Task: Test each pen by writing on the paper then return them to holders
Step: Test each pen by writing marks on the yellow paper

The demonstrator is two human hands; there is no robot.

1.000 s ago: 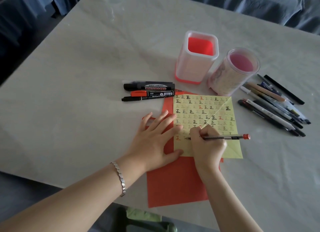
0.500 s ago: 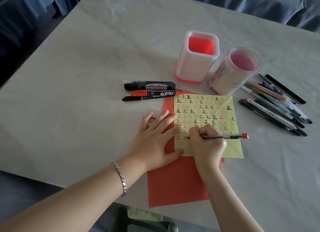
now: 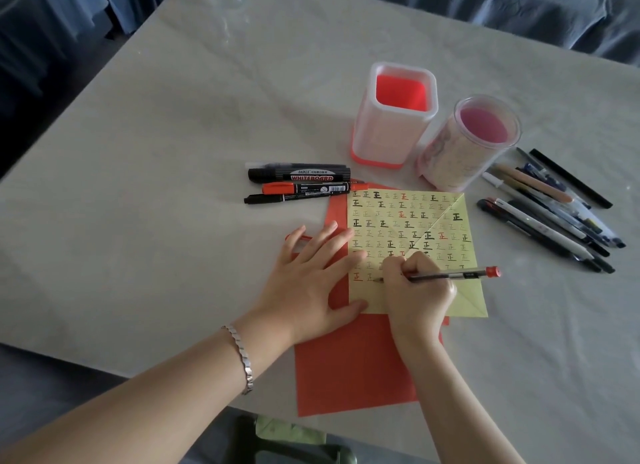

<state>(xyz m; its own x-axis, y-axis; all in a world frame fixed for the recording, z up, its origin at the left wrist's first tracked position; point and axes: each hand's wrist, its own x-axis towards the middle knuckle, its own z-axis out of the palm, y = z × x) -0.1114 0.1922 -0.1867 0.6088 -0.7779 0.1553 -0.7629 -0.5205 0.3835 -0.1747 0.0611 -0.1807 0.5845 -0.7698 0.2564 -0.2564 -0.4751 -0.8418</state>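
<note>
**Red-capped pen at work on the yellow paper**

The right hand (image 3: 417, 287) has its fingers curled tight round a dark pen (image 3: 457, 274) with a red end cap. The tip touches the yellow paper (image 3: 408, 221) in its bottom row of marks, and the barrel points out toward 3 o'clock. The left hand (image 3: 311, 276) lies flat with its fingers spread and straight. It holds nothing and presses on the red sheet (image 3: 356, 366), fingertips reaching the yellow paper's 9 o'clock edge. A bracelet (image 3: 240, 356) sits on that wrist.

The yellow paper rests on the red sheet and is covered in rows of small written characters, black, grey and red. One corner is folded along a diagonal.

At 12 o'clock from the paper stands the square holder (image 3: 394, 117), white with a red inside. The round holder (image 3: 467, 144) stands just beside it at 1 o'clock. No pens show in either. Three markers (image 3: 301, 183) lie side by side on the counter (image 3: 156, 151) at 10 o'clock from the paper, the nearest two touching its corner. A loose pile of pens (image 3: 550, 207) lies at 2 o'clock, apart from the paper.
</note>
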